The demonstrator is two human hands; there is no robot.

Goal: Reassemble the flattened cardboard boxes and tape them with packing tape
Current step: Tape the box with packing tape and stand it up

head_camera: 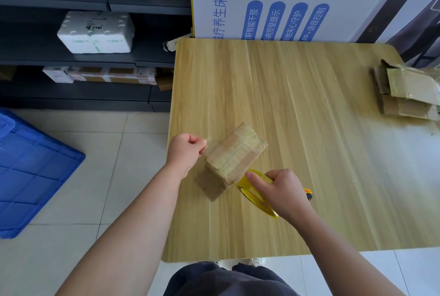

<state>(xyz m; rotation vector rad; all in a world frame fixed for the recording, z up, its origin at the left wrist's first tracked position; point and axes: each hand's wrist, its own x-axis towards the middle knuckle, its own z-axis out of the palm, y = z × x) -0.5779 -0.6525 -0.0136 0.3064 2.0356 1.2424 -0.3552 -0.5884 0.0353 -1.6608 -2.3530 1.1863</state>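
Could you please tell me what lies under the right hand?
The right hand grips a yellow tape roll. Beyond it, a yellow-and-black tip pokes out; the hand covers the rest, so I cannot identify it.

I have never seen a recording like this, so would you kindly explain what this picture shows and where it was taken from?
There is no machine here: a person works with two bare hands. The single picture comes from a camera worn on the person's head, looking forward and down. On the wooden table lies a small cardboard box with tape on it. The right hand grips a yellow roll of packing tape at the box's near end. The left hand is curled beside the box's far left corner; whether it pinches a tape end is unclear. A pile of flattened boxes waits at the table's right edge. Shelves and a blue crate are on the left.
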